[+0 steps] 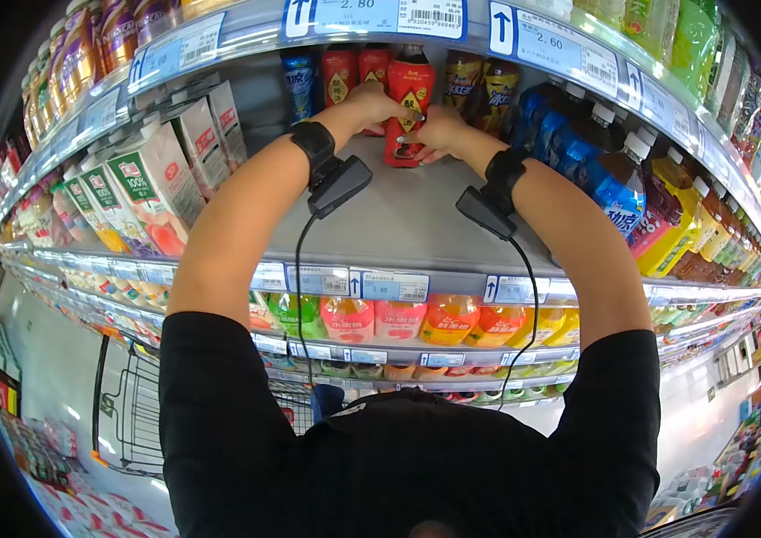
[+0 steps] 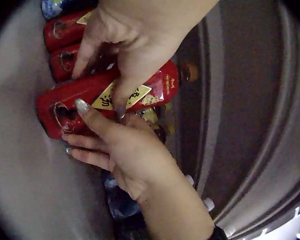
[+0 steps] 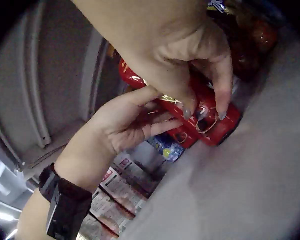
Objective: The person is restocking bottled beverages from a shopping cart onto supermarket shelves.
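A red drink bottle [image 1: 408, 76] with a yellow diamond label stands upright on the grey shelf, in front of other red bottles [image 1: 339, 76]. My left hand [image 1: 373, 108] grips it from the left at mid-height, its thumb across the label. From the right, my right hand [image 1: 445, 134] holds it lower down, thumb on the front and fingers along the side. The left wrist view shows the bottle [image 2: 72, 92] between my left hand [image 2: 140, 45] and right hand [image 2: 140, 155]. In the right wrist view its base [image 3: 222, 127] is close to the shelf surface.
Blue-labelled bottles [image 1: 613, 179] line the right side of the shelf, and juice cartons [image 1: 158, 184] stand on the left. A priced shelf edge [image 1: 380, 20] hangs overhead. Bottles with yellow labels [image 1: 499, 94] are behind my right hand. A shopping cart [image 1: 129, 403] is below left.
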Available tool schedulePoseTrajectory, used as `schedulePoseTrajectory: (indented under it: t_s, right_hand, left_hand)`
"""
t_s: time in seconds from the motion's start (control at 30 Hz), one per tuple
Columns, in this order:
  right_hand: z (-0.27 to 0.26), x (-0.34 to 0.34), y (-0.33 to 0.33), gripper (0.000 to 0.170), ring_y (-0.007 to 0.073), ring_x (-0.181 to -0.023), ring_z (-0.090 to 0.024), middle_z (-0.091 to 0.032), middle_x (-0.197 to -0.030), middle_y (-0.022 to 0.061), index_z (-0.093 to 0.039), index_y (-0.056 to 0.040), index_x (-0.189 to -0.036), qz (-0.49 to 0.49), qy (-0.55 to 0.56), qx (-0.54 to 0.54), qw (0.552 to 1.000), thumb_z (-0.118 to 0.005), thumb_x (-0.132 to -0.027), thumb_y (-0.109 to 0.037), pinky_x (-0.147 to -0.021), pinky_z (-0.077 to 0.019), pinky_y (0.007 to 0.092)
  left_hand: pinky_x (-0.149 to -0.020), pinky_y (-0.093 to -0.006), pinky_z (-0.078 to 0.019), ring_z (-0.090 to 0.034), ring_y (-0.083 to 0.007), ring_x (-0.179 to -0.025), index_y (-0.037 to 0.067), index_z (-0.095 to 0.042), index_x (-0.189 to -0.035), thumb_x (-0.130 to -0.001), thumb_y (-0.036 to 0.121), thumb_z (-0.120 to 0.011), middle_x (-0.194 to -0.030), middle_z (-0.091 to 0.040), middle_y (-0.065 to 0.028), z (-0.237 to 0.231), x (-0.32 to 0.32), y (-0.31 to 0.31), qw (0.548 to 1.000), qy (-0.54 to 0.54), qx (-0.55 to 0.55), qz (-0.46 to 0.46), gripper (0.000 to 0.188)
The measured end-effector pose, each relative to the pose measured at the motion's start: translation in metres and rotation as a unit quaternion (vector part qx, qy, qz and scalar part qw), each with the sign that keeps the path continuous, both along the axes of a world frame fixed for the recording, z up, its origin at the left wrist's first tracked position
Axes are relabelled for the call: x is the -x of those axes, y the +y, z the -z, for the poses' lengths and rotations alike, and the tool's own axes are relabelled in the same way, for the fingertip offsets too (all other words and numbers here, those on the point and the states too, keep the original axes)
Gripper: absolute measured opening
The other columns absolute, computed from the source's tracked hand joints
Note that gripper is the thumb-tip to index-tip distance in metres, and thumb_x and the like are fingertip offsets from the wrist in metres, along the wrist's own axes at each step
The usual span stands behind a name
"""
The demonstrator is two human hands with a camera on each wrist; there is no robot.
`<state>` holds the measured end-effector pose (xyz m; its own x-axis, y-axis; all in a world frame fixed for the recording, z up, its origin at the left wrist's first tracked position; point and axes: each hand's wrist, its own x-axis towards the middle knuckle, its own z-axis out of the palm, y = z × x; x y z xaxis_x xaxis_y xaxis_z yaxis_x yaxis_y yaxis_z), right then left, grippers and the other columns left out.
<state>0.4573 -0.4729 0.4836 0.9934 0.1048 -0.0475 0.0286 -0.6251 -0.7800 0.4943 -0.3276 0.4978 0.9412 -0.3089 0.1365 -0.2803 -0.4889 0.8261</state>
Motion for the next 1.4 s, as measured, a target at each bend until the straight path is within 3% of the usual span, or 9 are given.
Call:
schedulePoseTrajectory:
  t_s: [0.17,0.27,0.37,0.5,0.67,0.83,1.1,1.23,1.4]
  right_hand:
    - [0.002,-0.034,-0.004,0.026,0.0221,-0.065,-0.065,-0.064,-0.077,0.0172,-0.059,0.0038,-0.093,0.045,-0.039,0.115,0.992,-0.067,-0.073,-0.012,-0.054,-0.0543,0.0319]
    - [0.003,-0.048,-0.003,0.02,0.0219,-0.06,-0.065,-0.065,-0.073,0.0166,-0.062,0.005,-0.087,0.05,-0.085,0.21,0.973,-0.064,-0.073,-0.01,-0.051,-0.0531,0.0327]
    - [0.001,-0.047,-0.005,0.024,0.023,-0.058,-0.065,-0.065,-0.073,0.0171,-0.061,0.006,-0.086,0.055,-0.081,0.193,0.976,-0.063,-0.075,-0.014,-0.049,-0.0528,0.0327]
    - [0.007,-0.068,-0.01,0.036,0.0237,-0.057,-0.065,-0.064,-0.07,0.0182,-0.059,0.0072,-0.088,0.062,-0.082,0.197,0.975,-0.064,-0.078,-0.027,-0.045,-0.0531,0.031]
    - [0.011,-0.081,-0.011,0.036,0.0224,-0.051,-0.063,-0.063,-0.066,0.0183,-0.058,0.0094,-0.085,0.069,-0.099,0.233,0.965,-0.06,-0.081,-0.026,-0.042,-0.0515,0.0322]
    - [0.025,-0.097,-0.015,0.027,0.0344,-0.09,-0.061,-0.057,-0.103,0.0283,-0.06,0.0064,-0.096,0.073,-0.193,0.237,0.949,-0.05,-0.08,-0.013,-0.07,-0.0504,0.0422]
    - [0.012,-0.087,-0.01,0.037,0.0273,-0.054,-0.063,-0.06,-0.081,0.0237,-0.039,0.0131,-0.112,0.098,-0.085,0.121,0.984,-0.051,-0.082,-0.005,-0.038,-0.0507,0.0325]
    - [0.003,-0.07,-0.01,0.019,0.0264,-0.058,-0.065,-0.063,-0.074,0.0225,-0.057,0.0094,-0.089,0.031,-0.203,0.248,0.947,-0.048,-0.08,-0.006,-0.045,-0.0522,0.0358]
    - [-0.023,-0.021,0.007,0.025,0.0233,-0.055,-0.064,-0.064,-0.07,0.0144,-0.062,0.0016,-0.087,0.014,-0.133,0.333,0.933,-0.053,-0.079,-0.021,-0.05,-0.0516,0.0349]
  left_hand:
    - [-0.067,-0.0338,-0.054,-0.062,-0.024,-0.088,-0.01,-0.053,-0.103,-0.065,0.024,-0.075,-0.102,-0.058,-0.0199,0.004,-0.036,-0.011,0.999,-0.017,0.002,-0.027,0.056]
    - [-0.062,-0.0307,-0.054,-0.065,-0.0252,-0.073,-0.01,-0.054,-0.099,-0.071,0.028,-0.069,-0.094,-0.061,-0.0231,-0.013,-0.037,-0.016,0.948,-0.058,-0.313,0.009,0.05]
    - [-0.06,-0.0312,-0.0534,-0.065,-0.0262,-0.062,-0.009,-0.057,-0.093,-0.076,0.031,-0.064,-0.081,-0.063,-0.0212,-0.004,-0.031,-0.023,0.972,-0.047,-0.225,-0.038,0.044]
    - [-0.062,-0.0353,-0.0525,-0.065,-0.0249,-0.066,-0.007,-0.061,-0.078,-0.077,0.036,-0.063,-0.072,-0.063,-0.019,0.009,-0.064,-0.021,0.908,-0.157,-0.388,-0.027,0.043]
    - [-0.059,-0.0317,-0.051,-0.062,-0.0237,-0.053,-0.002,-0.062,-0.066,-0.085,0.049,-0.046,-0.057,-0.061,-0.0123,0.035,-0.097,-0.013,0.925,-0.22,-0.31,0.001,0.057]
    - [-0.048,-0.0314,-0.0512,-0.062,-0.0239,-0.05,-0.005,-0.059,-0.071,-0.087,0.02,-0.048,-0.059,-0.061,-0.0147,0.038,-0.102,-0.016,0.954,-0.174,-0.245,0.007,0.032]
    - [-0.05,-0.032,-0.0514,-0.063,-0.0244,-0.051,-0.012,-0.057,-0.082,-0.085,0.035,-0.055,-0.065,-0.061,-0.0203,0.032,-0.079,-0.019,0.97,-0.147,-0.194,-0.001,0.047]
    - [-0.066,-0.0376,-0.0502,-0.064,-0.0271,-0.069,-0.002,-0.063,-0.087,-0.084,0.034,-0.05,-0.081,-0.064,-0.0177,0.026,-0.09,-0.019,0.902,-0.245,-0.353,-0.042,0.038]
    - [-0.061,-0.0356,-0.0489,-0.063,-0.0241,-0.064,0.003,-0.064,-0.077,-0.085,0.047,-0.046,-0.069,-0.063,-0.0126,0.002,-0.069,-0.015,0.973,-0.132,-0.183,-0.048,0.048]
